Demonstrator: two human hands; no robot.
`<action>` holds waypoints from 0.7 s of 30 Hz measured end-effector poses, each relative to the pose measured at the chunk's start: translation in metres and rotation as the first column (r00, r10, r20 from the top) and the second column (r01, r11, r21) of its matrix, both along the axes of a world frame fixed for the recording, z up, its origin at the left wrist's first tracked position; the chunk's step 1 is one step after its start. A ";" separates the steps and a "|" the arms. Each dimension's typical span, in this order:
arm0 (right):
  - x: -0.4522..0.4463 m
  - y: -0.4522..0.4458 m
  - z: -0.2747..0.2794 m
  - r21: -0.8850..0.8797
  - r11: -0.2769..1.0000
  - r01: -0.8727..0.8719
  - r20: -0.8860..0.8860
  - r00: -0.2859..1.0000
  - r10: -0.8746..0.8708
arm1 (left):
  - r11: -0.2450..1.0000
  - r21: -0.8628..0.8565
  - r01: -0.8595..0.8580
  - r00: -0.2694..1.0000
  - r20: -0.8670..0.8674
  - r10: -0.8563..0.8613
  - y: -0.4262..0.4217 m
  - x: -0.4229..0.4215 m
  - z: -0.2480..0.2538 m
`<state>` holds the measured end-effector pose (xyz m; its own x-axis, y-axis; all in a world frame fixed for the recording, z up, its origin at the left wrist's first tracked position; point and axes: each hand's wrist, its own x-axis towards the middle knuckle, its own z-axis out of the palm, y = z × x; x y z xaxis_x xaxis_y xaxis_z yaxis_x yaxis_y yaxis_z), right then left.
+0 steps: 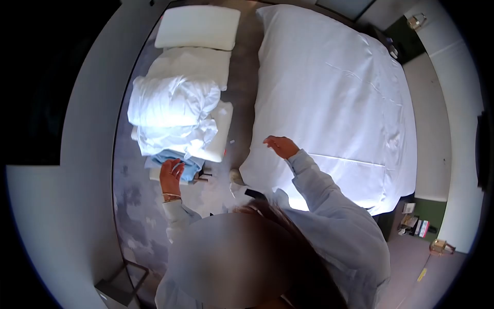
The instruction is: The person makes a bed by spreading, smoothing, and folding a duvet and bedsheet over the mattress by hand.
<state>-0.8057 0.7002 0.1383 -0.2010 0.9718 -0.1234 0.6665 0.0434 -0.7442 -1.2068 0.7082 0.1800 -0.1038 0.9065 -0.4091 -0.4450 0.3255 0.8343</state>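
My left hand (171, 177) is over a folded blue cloth (189, 168), its fingers slightly bent and apart. Whether the fingertips touch the cloth I cannot tell. Just beyond it lies a crumpled white bundle of bedding (172, 110), piled on white cushion-like pieces. My right hand (281, 147) hangs in the air near the side of the bed (329, 98), fingers stretched out and nothing in them. A smooth white sheet or cover spreads over the bed and hangs down its sides.
A white pillow (198, 27) lies at the far end of the row of bedding. Small dark-tipped legs (203, 177) stick out beside the blue cloth. A framed stand (121, 288) is at lower left. Small items stand on a bedside shelf (411, 224) at right.
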 end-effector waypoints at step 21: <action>0.170 0.204 -0.004 -0.183 0.831 0.526 -0.372 0.745 -0.554 | 0.920 -0.197 0.340 0.891 0.381 -0.248 0.410 0.222 -0.026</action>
